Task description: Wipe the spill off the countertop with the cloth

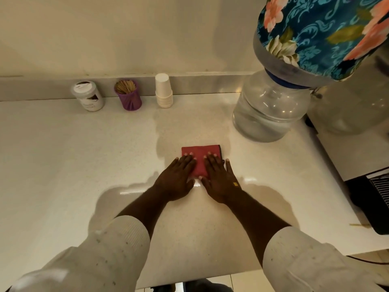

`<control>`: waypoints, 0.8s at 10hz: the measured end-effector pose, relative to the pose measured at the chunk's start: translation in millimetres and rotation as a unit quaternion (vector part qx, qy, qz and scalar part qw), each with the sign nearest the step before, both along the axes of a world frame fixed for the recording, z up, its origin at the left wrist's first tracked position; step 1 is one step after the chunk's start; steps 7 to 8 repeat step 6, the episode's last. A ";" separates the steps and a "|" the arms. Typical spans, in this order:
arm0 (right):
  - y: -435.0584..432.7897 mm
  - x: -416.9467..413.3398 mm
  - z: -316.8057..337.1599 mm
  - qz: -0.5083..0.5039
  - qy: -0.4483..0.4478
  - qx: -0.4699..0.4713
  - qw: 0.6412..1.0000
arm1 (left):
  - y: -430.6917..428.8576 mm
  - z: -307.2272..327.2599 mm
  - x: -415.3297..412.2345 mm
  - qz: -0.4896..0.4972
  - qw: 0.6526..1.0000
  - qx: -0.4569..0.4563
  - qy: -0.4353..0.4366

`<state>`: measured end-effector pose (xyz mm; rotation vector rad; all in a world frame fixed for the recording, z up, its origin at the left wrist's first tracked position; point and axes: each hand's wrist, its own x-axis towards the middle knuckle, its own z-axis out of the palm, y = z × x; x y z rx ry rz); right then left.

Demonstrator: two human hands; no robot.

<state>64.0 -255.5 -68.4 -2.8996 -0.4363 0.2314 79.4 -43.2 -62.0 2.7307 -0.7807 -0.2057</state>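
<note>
A folded red cloth point(200, 151) lies flat on the pale countertop point(63, 165), near its middle. My left hand point(177, 178) presses palm-down on the cloth's left half, fingers spread. Beside it my right hand point(219, 179) presses flat on the right half, its little finger off the cloth's right edge. A thin wet sheen point(166, 127) spreads over the counter beyond the cloth toward the back, and a small glint of liquid point(196, 184) shows between my thumbs. The near part of the cloth is hidden under my hands.
Along the back wall stand a white lidded jar point(88, 95), a purple holder of wooden sticks point(128, 94) and a stack of white paper cups point(163, 90). A large water bottle point(269, 108) with a floral cover point(324, 32) stands at right, a dark appliance point(370, 199) beyond it.
</note>
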 end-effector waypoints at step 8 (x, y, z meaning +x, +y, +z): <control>31.2 21.2 70.0 -0.001 -0.056 0.014 0.998 | 27.6 67.6 22.2 0.013 0.996 0.055 -0.071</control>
